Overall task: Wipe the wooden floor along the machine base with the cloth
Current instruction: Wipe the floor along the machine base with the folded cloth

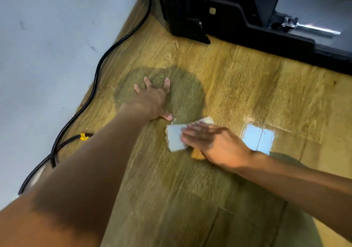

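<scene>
Right hand (215, 144) mid-frame, grip flat and spread, pressing the cloth (175, 138) on the wooden floor (238, 86); left hand (152, 100) splayed beside it. Sheen at right looks wiped; I'd say the strip along the machine base (247, 31), upper right, remains.

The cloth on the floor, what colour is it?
White where it shows. The cloth lies under the right hand, seen best in the head view.
</scene>
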`<state>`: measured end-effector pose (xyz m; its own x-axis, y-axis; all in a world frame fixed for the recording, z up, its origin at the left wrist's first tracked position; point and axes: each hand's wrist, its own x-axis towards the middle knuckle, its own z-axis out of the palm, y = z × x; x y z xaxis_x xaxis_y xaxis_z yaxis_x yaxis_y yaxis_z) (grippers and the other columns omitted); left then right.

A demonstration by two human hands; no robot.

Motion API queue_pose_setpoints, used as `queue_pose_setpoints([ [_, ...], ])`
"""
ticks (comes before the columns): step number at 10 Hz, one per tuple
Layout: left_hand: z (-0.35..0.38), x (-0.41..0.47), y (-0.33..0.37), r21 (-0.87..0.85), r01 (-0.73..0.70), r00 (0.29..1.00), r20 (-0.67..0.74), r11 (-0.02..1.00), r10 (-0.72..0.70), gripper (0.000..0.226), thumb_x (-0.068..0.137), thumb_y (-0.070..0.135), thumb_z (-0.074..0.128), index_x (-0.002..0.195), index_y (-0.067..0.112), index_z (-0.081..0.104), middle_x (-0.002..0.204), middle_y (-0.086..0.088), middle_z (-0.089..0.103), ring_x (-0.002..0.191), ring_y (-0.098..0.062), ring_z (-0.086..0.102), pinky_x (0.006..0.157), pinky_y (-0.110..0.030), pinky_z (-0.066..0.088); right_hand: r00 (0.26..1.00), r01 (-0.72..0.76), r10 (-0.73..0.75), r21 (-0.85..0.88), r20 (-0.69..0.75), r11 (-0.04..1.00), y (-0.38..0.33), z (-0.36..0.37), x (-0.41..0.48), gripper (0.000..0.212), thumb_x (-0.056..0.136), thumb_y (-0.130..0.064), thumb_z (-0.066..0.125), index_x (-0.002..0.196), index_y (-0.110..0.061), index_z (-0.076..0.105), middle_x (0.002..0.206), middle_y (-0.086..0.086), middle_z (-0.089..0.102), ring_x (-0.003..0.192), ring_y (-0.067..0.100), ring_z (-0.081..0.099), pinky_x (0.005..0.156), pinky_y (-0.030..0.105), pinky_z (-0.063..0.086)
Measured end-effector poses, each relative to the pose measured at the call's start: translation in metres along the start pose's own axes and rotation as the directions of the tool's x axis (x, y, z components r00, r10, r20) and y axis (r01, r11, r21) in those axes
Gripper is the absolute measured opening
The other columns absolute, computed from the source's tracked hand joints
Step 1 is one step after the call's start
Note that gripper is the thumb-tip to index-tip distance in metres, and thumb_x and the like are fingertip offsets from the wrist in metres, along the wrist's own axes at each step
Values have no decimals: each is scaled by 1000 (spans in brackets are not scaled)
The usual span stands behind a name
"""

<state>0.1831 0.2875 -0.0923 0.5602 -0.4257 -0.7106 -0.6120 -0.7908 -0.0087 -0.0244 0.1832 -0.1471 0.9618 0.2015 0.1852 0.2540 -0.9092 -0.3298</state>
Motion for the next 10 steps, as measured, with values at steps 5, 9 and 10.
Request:
queue_pose_setpoints([
  [5,2,0,0,-32,-3,1000,19,999,4,118,76,43,74,147,35,-20,150,-27,-27,136,-55,-12,109,-65,18,936,-352,349,78,50,933,63,-20,55,52,99,-37,11,132,-29,49,144,-2,44,110,5,59,90,20,48],
  [9,0,-2,1,-55,-5,1000,14,998,5,116,77,39,74,148,35,-18,151,-25,-27,137,-53,-13,108,-66,18,867,-477,475,29,-152,879,103,-25,33,43,93,-2,53,133,-16,51,140,7,49,119,25,57,91,42,53],
  [10,-1,-4,2,-49,-7,1000,16,999,7,116,78,38,74,148,34,-18,150,-25,-28,137,-53,-13,109,-66,18,970,-245,244,18,12,969,81,-15,20,57,87,7,58,135,-22,48,139,4,49,123,21,54,96,40,50],
])
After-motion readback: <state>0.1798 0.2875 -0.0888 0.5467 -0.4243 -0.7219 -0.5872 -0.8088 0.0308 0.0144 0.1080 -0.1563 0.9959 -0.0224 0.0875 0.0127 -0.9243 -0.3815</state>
